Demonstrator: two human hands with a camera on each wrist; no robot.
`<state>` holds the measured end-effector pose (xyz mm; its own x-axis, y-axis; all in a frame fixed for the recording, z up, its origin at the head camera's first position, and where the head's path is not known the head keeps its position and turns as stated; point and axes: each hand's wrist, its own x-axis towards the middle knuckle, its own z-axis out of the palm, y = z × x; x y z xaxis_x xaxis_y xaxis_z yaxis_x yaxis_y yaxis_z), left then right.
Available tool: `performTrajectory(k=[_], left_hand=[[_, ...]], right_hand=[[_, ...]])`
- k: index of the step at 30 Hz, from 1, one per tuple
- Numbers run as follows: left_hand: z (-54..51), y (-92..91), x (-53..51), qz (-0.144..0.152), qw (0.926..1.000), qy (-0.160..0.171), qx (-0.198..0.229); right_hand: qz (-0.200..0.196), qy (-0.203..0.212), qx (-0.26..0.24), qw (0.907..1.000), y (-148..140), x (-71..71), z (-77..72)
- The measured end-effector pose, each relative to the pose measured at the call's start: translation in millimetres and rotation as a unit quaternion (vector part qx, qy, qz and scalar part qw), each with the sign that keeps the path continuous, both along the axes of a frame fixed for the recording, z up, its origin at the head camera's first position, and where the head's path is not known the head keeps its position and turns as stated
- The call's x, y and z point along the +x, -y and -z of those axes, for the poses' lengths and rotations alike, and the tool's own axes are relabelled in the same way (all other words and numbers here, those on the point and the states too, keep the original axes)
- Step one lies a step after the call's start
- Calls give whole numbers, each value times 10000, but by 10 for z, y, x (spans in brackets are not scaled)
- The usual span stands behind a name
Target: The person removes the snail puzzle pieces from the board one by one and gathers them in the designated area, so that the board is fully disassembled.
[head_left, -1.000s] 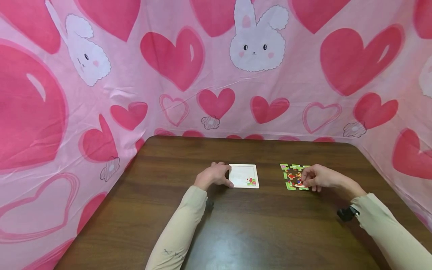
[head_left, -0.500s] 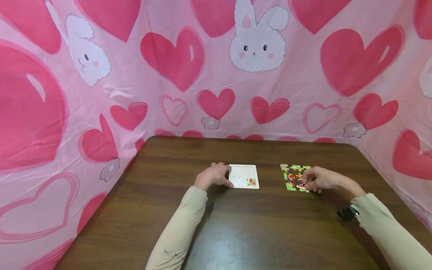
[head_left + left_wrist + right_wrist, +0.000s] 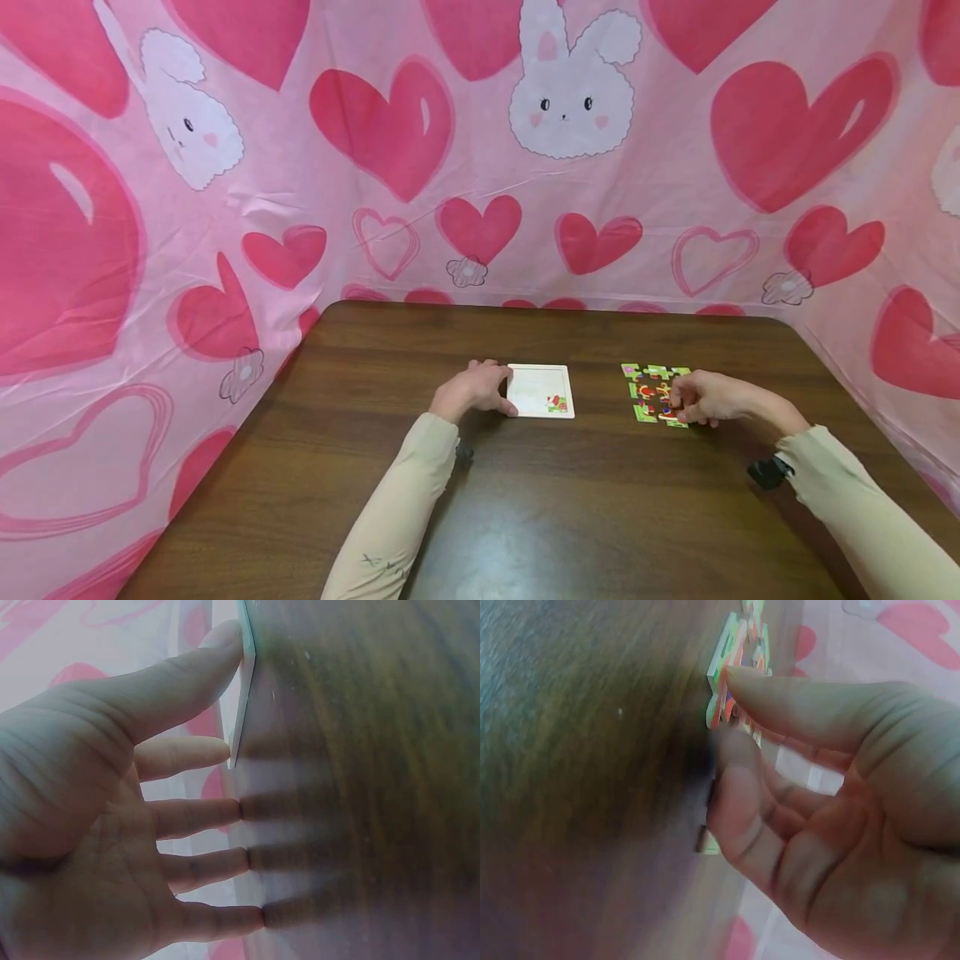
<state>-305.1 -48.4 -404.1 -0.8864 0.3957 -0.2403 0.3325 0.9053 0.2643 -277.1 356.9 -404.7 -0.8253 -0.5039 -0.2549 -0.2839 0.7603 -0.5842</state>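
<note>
A flat white puzzle board (image 3: 536, 387) with a thin rim lies on the table, a small red-and-green picture in its near right corner. My left hand (image 3: 471, 392) rests at its left side, thumb and index finger touching the board's edge. In the left wrist view the left fingers (image 3: 199, 814) are straight and spread, their tips at the tabletop. To the right lie several colourful puzzle pieces (image 3: 643, 392), grouped with small gaps. My right hand (image 3: 708, 396) is at their right side, fingers curled, thumb and index finger pinching a piece (image 3: 721, 705) that they partly hide.
The brown wooden table (image 3: 555, 500) has rounded far corners. Pink cloth (image 3: 652, 150) printed with hearts and rabbits hangs behind it and along both sides. Dark wrist devices (image 3: 770, 472) sit at the sleeve cuffs.
My right hand has moved slightly, and the near right puzzle piece has shifted a little towards me. My left hand and the board keep their places.
</note>
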Motion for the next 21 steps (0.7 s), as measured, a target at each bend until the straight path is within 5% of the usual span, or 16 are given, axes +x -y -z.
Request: performTrajectory(k=[4, 13, 21], left_hand=[[7, 8, -1, 15, 10000, -19, -9], [65, 17, 2, 181, 9997, -169, -76], [19, 6, -8, 80, 9999, -99, 23]], right_hand=[[34, -327, 195, 9993, 91, 18, -43], [213, -1015, -260, 9943, 466, 27, -111], [426, -1656, -180, 9851, 738, -45, -154]])
